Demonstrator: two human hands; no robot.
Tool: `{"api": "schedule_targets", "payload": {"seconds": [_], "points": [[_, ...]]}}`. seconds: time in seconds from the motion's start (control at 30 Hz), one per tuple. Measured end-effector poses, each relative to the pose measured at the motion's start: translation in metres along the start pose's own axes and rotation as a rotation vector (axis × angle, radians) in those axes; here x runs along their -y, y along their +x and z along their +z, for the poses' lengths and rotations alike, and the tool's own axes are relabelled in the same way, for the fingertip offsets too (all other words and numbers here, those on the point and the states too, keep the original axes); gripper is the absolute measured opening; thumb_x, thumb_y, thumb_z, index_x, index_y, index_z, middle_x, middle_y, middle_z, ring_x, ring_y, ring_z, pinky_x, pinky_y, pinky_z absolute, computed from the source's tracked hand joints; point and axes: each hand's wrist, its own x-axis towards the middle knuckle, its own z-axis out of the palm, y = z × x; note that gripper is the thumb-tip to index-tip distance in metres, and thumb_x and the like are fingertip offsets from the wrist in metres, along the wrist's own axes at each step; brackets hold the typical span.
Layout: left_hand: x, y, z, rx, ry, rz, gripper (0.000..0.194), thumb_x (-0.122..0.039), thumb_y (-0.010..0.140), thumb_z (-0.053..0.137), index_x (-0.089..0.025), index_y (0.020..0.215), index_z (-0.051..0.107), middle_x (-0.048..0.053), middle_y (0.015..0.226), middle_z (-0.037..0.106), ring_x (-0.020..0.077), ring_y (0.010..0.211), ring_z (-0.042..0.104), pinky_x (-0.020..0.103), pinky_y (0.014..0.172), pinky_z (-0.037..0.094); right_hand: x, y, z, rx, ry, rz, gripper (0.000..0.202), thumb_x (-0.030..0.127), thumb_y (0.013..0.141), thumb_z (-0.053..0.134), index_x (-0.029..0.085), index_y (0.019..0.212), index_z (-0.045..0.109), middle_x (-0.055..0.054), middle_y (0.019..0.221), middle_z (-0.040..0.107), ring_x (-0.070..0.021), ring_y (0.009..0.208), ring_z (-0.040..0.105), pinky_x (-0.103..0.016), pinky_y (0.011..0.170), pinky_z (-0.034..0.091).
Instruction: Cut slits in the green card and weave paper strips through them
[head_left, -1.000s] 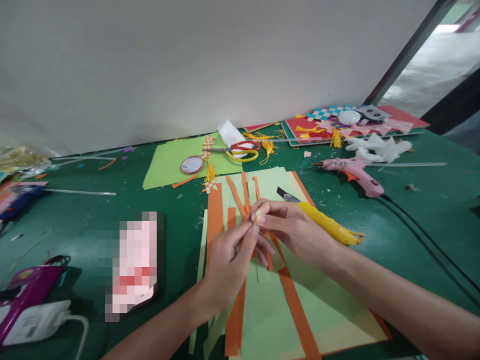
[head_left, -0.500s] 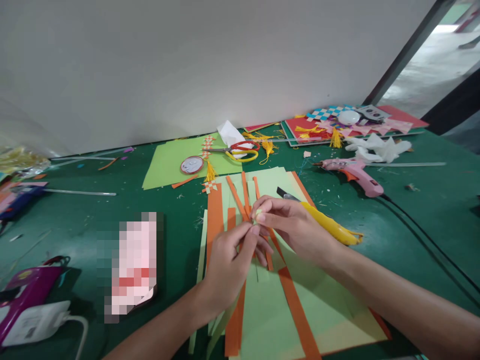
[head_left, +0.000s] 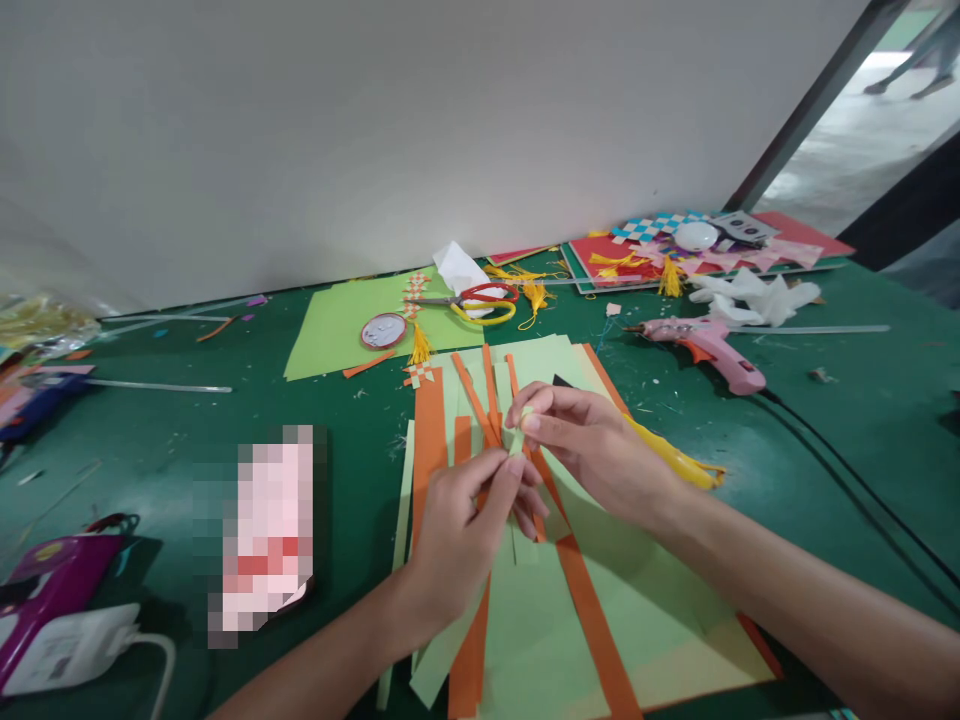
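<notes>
A narrow pale green paper strip (head_left: 517,440) is pinched between both hands over the stack of paper. My left hand (head_left: 469,505) grips its lower part between thumb and forefinger, the other fingers curled beneath. My right hand (head_left: 581,435) pinches the strip's upper end from the right. Under them lie pale green sheets (head_left: 645,590), with orange paper strips (head_left: 589,620) spread lengthwise across them. A yellow-handled craft knife (head_left: 675,455) lies partly behind my right hand, most of its blade hidden.
A pink glue gun (head_left: 709,350) with a black cord lies at right. Scissors (head_left: 480,303), a round tin (head_left: 383,331) and a yellow tassel (head_left: 420,343) rest on a green sheet (head_left: 330,320). At left are a blurred-out pink object (head_left: 270,530) and a purple device (head_left: 67,570).
My right hand has shifted slightly up and right, so a longer piece of the strip shows between my hands. A walking person's legs now appear at the upper right.
</notes>
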Motion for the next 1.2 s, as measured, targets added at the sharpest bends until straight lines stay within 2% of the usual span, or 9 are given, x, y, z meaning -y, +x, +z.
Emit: {"api": "schedule_targets", "payload": {"seconds": [0.13,0.33,0.43,0.53,0.73,0.93,1.2], "points": [[0.0,0.0,0.0,0.005,0.0,0.009,0.03,-0.032,0.099,0.046,-0.016,0.078,0.061,0.0,0.064,0.066,0.011,0.052,0.063,0.021,0.053,0.052,0.0,-0.001,0.0,-0.023,-0.018,0.025,0.015,0.03,0.08,0.074,0.02,0.074,0.065,-0.001,0.084,0.055,-0.0126,0.073,0.049,-0.025,0.063,0.042],[0.002,0.0,-0.001,0.01,-0.023,-0.004,0.03,-0.035,0.098,0.045,-0.016,0.081,0.061,0.002,0.066,0.066,0.014,0.054,0.064,0.025,0.054,0.054,0.004,-0.002,0.003,0.119,-0.094,0.079,0.024,0.037,0.081,0.073,0.018,0.071,0.061,0.001,0.07,0.052,-0.0117,0.058,0.051,-0.027,0.055,0.045],[0.002,0.001,-0.001,0.016,-0.015,-0.004,0.029,-0.035,0.098,0.046,-0.016,0.081,0.061,0.002,0.067,0.067,0.0138,0.054,0.064,0.024,0.054,0.054,0.003,-0.003,0.004,0.098,-0.101,0.07,0.03,0.039,0.08,0.074,0.018,0.066,0.059,0.002,0.068,0.053,-0.0105,0.055,0.052,-0.027,0.054,0.045],[0.002,0.001,-0.001,0.034,0.002,-0.01,0.029,-0.035,0.098,0.047,-0.016,0.08,0.06,0.003,0.067,0.067,0.0127,0.054,0.064,0.023,0.054,0.053,0.001,-0.003,0.004,0.079,-0.084,0.082,0.032,0.04,0.08,0.074,0.018,0.065,0.057,0.002,0.066,0.054,-0.0106,0.053,0.054,-0.027,0.052,0.045],[0.002,0.002,0.0,0.04,-0.002,-0.015,0.032,-0.034,0.099,0.045,-0.016,0.076,0.058,0.002,0.065,0.065,0.0119,0.054,0.063,0.021,0.054,0.052,-0.001,-0.005,0.005,0.153,0.004,0.092,0.03,0.04,0.085,0.069,0.018,0.07,0.055,0.003,0.064,0.055,-0.0122,0.044,0.057,-0.029,0.047,0.046],[0.001,0.002,0.001,0.049,0.013,-0.02,0.035,-0.036,0.099,0.044,-0.016,0.074,0.057,0.002,0.063,0.065,0.0123,0.054,0.063,0.021,0.054,0.052,-0.004,-0.005,0.007,0.153,0.027,0.089,0.03,0.039,0.086,0.068,0.018,0.07,0.054,0.004,0.06,0.054,-0.013,0.042,0.057,-0.027,0.042,0.046],[0.005,0.002,0.001,0.077,0.119,-0.034,0.036,-0.039,0.099,0.043,-0.017,0.074,0.057,0.002,0.065,0.067,0.0125,0.054,0.065,0.022,0.054,0.051,-0.007,-0.004,0.005,0.096,0.041,0.067,0.03,0.032,0.085,0.069,0.018,0.065,0.051,0.003,0.064,0.055,-0.0116,0.042,0.056,-0.026,0.04,0.043]]}}
